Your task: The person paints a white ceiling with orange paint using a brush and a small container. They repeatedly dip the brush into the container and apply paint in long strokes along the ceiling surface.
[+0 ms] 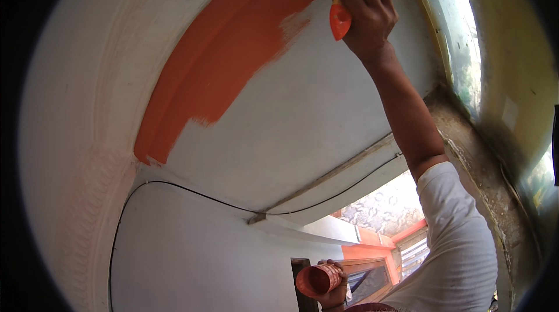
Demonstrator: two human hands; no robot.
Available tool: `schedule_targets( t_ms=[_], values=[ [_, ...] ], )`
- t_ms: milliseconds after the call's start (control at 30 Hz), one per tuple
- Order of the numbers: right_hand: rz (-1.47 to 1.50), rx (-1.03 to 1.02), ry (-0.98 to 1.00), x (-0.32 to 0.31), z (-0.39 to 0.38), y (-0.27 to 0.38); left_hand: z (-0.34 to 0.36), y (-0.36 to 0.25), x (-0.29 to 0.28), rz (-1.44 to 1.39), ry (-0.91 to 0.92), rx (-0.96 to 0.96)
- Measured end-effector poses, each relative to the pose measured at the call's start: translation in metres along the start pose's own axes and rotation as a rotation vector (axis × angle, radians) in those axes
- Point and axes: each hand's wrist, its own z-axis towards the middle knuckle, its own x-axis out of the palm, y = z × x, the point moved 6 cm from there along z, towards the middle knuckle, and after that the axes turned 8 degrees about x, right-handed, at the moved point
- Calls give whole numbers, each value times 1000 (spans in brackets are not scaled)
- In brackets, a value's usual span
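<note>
My right hand point(364, 6) is raised to the ceiling at the upper center, fingers closed round a paintbrush with an orange handle point(340, 20). Its bristles are hidden by my fingers, against an irregular band of orange paint point(221, 67) that runs across the pale surface point(279, 114). Low in the view, my left hand point(338, 291) grips a paint-smeared cup point(314, 280), its mouth showing a reddish inside.
A black cable point(215, 203) runs along a ledge below the ceiling. Pale moulding point(96, 213) borders the left side. A bright opening point(466, 61) and rough wall edge point(471, 155) lie at right; a framed window point(367, 283) sits lower down.
</note>
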Motion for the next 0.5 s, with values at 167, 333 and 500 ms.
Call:
schedule_targets(
  t_ms=[167,333,500],
  values=[
    [4,14,1,16,6,-7,6,1,-9,-49,-2,-35],
    [59,-59,130,12,-20,38,5,-4,-12,-60,11,-40],
    [-92,-4,62,-5,-8,12,1,-9,-14,5,28,16]
  ],
)
